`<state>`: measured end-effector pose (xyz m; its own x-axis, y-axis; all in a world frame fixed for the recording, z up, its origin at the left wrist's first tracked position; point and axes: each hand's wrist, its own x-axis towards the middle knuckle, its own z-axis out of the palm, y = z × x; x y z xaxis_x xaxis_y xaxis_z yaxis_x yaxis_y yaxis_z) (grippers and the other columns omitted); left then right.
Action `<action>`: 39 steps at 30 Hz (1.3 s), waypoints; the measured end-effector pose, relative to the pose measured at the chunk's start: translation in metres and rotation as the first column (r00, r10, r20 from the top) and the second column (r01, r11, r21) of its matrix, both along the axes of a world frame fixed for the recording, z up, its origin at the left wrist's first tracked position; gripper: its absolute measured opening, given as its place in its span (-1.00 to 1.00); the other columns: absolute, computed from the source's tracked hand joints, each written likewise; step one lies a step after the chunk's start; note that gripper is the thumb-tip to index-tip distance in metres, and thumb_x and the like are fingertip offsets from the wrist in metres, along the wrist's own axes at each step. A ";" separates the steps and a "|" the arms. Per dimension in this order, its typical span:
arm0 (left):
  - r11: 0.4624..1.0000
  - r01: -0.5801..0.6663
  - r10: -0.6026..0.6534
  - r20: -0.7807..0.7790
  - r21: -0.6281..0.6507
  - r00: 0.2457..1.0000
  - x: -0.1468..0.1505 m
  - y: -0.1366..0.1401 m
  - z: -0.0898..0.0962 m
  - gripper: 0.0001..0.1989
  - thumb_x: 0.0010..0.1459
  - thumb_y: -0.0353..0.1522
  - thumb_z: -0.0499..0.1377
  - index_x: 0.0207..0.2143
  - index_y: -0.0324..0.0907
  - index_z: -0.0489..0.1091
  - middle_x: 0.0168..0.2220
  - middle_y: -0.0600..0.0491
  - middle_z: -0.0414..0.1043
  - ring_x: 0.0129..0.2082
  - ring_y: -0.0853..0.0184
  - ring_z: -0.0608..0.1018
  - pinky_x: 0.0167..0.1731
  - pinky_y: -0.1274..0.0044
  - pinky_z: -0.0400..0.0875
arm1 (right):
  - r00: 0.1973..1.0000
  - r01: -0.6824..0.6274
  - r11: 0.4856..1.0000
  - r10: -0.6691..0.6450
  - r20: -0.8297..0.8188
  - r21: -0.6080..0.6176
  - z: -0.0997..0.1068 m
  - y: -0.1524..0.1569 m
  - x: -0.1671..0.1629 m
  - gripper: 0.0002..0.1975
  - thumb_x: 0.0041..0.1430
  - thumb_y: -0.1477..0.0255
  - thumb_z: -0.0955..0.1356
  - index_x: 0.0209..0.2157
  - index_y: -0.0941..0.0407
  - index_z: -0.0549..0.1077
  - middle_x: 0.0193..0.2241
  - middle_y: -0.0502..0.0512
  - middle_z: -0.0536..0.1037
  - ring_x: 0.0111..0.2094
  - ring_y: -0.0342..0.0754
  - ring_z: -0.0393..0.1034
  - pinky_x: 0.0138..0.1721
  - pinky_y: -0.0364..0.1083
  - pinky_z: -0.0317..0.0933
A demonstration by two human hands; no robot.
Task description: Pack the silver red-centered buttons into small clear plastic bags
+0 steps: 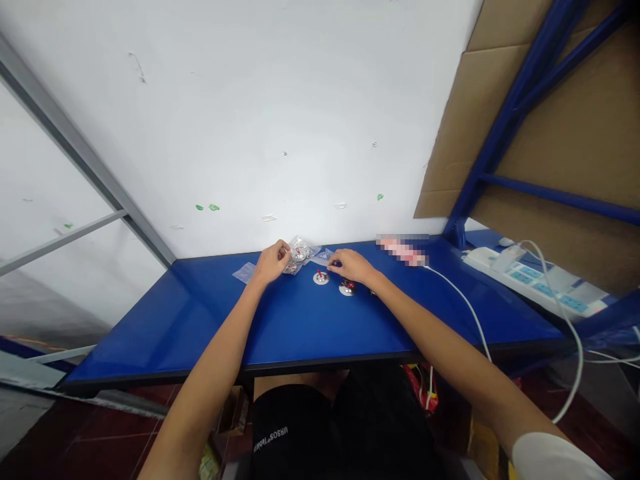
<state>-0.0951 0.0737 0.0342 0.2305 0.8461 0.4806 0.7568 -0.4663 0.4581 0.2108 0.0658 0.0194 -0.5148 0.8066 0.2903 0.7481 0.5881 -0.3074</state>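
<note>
Forearms reach over desk (200, 320); left hand (271, 262) pinches bags (300, 253), right hand (351, 265) pinches bag (324, 255); discs (321, 277) could get knocked off.

Two hands are at work over one blue tabletop (200, 313): the left hand (271, 262) and the right hand (351, 265). On the tabletop lie two small round discs, one silver disc (321, 277) and one disc with a dark red top (347, 288), along with a small heap of clear plastic bags (301, 252) whose number cannot be told and one flat empty bag (245, 272) set apart from it. There is also one white power strip (530, 280) and one white cable (465, 300).
</note>
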 end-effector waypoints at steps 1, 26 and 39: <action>1.000 -0.003 0.003 0.005 0.001 1.000 0.000 0.001 -0.001 -0.84 0.29 -0.31 0.12 -0.13 -0.10 0.45 -0.36 0.09 0.53 -0.38 0.27 0.53 -0.29 0.45 0.37 | 1.000 0.016 1.000 -0.016 -0.013 -0.002 0.002 -0.001 0.001 -0.86 0.40 0.37 0.44 -0.15 0.05 0.69 -0.16 0.14 0.70 -0.11 0.05 0.56 -0.10 -0.11 0.25; 0.949 -0.298 0.253 -0.312 -0.107 0.916 -0.058 0.036 -0.029 -0.47 0.15 -0.32 0.21 0.19 -0.12 0.50 0.24 -0.21 0.46 0.20 -0.06 0.47 0.17 0.24 0.33 | 0.968 0.158 0.987 -0.147 -0.202 0.041 0.017 -0.016 -0.001 -0.58 0.60 0.27 0.18 -0.07 0.05 0.66 -0.13 0.16 0.73 -0.07 0.06 0.59 -0.11 -0.12 0.24; 0.969 -0.234 0.198 -0.307 -0.085 0.931 -0.067 0.045 -0.038 -0.51 0.18 -0.38 0.22 0.18 -0.14 0.49 0.17 -0.21 0.47 0.20 0.03 0.47 0.24 0.27 0.33 | 0.966 0.190 0.980 -0.176 -0.189 0.059 0.021 -0.018 -0.001 -0.65 0.56 0.27 0.23 -0.14 0.06 0.63 -0.17 0.13 0.72 -0.13 0.06 0.56 -0.20 -0.11 0.17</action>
<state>-0.1620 0.1182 -0.0042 0.1519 0.9376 0.3129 0.9421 -0.2331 0.2411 0.2094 0.0481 0.0404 -0.2937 0.8539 0.4296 0.7807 0.4736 -0.4076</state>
